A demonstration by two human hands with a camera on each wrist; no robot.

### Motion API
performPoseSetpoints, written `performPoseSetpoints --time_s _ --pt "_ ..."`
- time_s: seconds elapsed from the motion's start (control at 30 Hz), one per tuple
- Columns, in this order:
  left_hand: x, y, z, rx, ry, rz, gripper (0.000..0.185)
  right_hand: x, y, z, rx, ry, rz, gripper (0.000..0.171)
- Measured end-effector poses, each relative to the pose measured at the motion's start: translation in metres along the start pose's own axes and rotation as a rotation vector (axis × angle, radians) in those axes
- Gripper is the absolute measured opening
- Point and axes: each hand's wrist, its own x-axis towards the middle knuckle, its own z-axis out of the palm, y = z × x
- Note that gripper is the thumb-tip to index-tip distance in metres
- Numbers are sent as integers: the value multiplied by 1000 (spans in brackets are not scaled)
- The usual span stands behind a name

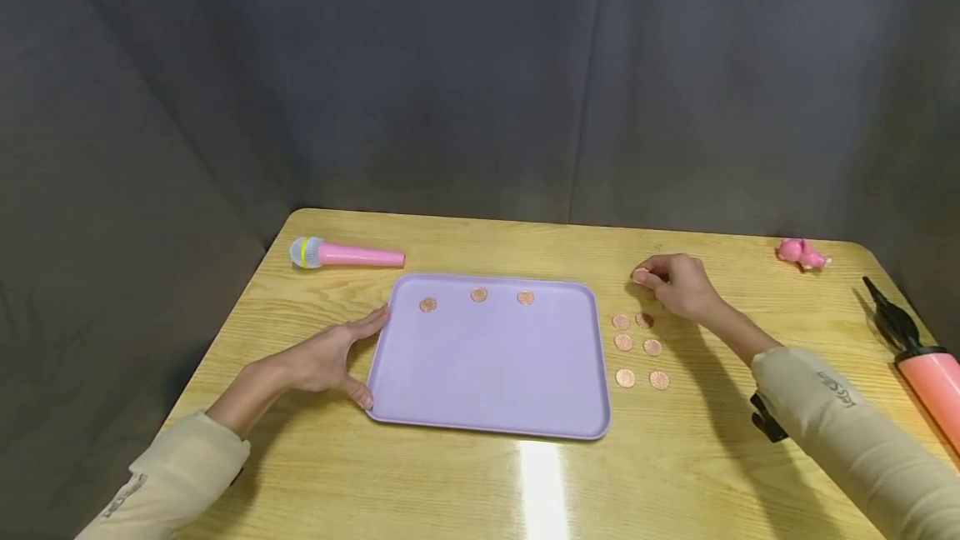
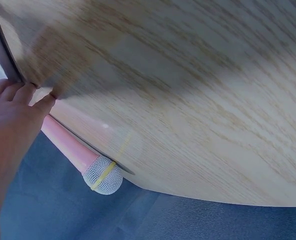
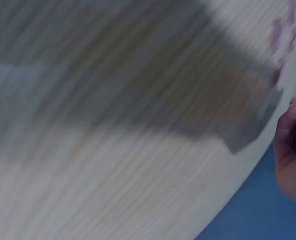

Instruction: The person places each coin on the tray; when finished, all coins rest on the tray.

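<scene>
A lilac tray [image 1: 487, 373] lies in the middle of the wooden table [image 1: 465, 482], with three copper coins [image 1: 478, 296] in a row along its far side. Several more copper coins [image 1: 638, 348] lie on the table just right of the tray. My right hand [image 1: 675, 282] hovers beyond those coins and pinches one coin [image 1: 640, 275] in its fingertips. My left hand [image 1: 330, 357] rests against the tray's left edge with straight fingers; the left wrist view shows its fingers [image 2: 18, 95] touching the tray rim [image 2: 3, 55]. The right wrist view is blurred.
A pink toy microphone [image 1: 345, 254] lies at the far left of the table, also seen as a microphone [image 2: 88, 162] in the left wrist view. A small pink toy [image 1: 802, 253] sits at the far right corner. A pink hand pump [image 1: 918, 365] lies along the right edge.
</scene>
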Motion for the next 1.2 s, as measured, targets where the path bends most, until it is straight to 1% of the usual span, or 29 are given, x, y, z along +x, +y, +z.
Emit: performPoseSetpoints --time_s 0.1,0.2,0.3,0.4,0.5,0.57,0.7,1.03,1.2 --pt "-1 0 0 -1 -5 0 128 5 -21 14 36 -27 -11 17" --pt "0 0 -2 0 -3 -1 128 10 -39 26 45 -38 -42 14" --pt "0 0 -2 5 0 -2 128 12 -47 36 49 -28 -79 12" --pt "0 0 -1 0 -2 -8 128 11 -47 44 45 -23 -112 10" --pt "0 0 0 2 -8 -8 128 10 -44 49 27 -15 -109 8" --pt "0 1 0 9 -9 -8 128 10 -43 49 15 -15 -101 7" --pt "0 2 -2 12 -12 -10 127 11 -43 51 0 -9 -89 10" --pt "1 2 -3 12 -20 -22 128 10 -46 57 -10 5 -30 13" --pt "1 1 -2 14 -16 -23 128 10 -45 60 -18 22 -29 13"
